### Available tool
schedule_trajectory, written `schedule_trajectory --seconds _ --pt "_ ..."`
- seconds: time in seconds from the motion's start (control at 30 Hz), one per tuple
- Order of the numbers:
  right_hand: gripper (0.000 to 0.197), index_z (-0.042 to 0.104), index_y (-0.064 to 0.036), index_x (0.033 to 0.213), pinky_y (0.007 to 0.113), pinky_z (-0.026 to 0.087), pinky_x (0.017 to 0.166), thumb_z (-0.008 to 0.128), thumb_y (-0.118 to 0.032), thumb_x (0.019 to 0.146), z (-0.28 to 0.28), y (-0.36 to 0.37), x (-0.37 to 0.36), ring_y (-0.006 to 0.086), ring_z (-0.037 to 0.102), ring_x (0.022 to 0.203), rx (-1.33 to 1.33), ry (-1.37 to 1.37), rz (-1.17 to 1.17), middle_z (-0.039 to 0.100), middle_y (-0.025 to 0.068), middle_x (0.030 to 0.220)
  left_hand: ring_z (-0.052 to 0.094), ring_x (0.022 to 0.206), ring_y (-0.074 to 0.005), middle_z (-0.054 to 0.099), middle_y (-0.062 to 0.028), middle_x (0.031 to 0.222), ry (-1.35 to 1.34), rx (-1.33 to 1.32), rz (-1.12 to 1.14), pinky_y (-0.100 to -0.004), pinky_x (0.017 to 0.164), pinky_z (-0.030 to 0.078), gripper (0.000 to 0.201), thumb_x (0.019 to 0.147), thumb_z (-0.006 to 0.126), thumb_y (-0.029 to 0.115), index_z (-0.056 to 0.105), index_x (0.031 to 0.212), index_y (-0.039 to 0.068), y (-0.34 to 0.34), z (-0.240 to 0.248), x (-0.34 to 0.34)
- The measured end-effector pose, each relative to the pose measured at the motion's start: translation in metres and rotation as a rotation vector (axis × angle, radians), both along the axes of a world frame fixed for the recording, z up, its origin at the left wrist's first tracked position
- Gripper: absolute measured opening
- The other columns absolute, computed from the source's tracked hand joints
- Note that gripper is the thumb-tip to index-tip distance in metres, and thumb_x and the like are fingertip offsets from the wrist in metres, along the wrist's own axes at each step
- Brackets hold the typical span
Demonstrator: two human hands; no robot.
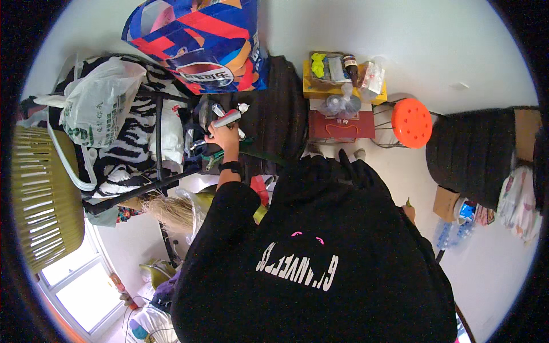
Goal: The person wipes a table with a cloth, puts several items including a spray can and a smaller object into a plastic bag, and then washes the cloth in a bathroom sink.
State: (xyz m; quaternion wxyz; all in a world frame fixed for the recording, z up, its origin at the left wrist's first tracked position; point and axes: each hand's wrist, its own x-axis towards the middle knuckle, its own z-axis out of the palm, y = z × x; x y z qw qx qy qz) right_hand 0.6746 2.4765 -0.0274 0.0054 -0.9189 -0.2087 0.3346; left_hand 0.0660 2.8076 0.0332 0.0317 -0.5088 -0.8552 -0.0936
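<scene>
My left hand point(224, 137) reaches out to the left, a black band on its wrist. Its fingers are closed around a small white-and-red object point(228, 118), whose kind I cannot make out. Beside it dangles a small white figure-shaped charm point(243, 107), and a green strap point(214, 160) lies just below the hand. These sit among a jumble of small items at the left edge of a dark ribbed cushion point(277, 114). My right hand point(410, 212) shows only in part past the black sleeve, low at my right side; a small greenish tip point(408, 202) sticks up from it.
A large blue patterned bag point(206, 46) stands beyond the cushion. To the left are a white plastic bag point(103, 103), zebra-striped cloth point(134, 117) and an olive basket point(43, 197). A red box point(341, 124), orange stool point(412, 123) and dark chair point(472, 154) stand farther right.
</scene>
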Motion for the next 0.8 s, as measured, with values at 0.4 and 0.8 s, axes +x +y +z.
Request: schedule_trajectory --seconds 0.4,0.8 --pt "0.033 0.057 0.0049 0.070 0.045 0.046 0.060 0.050 -0.027 0.071 -0.039 -0.033 0.003 0.0377 0.059 0.070 -0.015 -0.039 0.039 0.060 0.0234 0.072 0.045 0.090 -0.0251 0.049 -0.0069 0.086 0.117 0.354 -0.349 -0.0461 0.088 0.024 0.039 0.060 0.066 0.029 0.059 0.093 0.010 -0.009 0.005 0.015" --pt "0.030 0.056 0.0040 0.067 0.041 0.044 0.054 0.053 -0.026 0.067 -0.026 -0.045 -0.007 0.0315 0.058 0.059 -0.010 0.009 0.057 0.059 0.0167 0.061 0.039 0.105 -0.0299 0.046 -0.0080 0.103 0.035 0.134 -0.514 -0.0498 0.094 0.024 0.049 0.056 0.068 0.022 0.057 0.103 0.013 0.026 0.024 0.007"
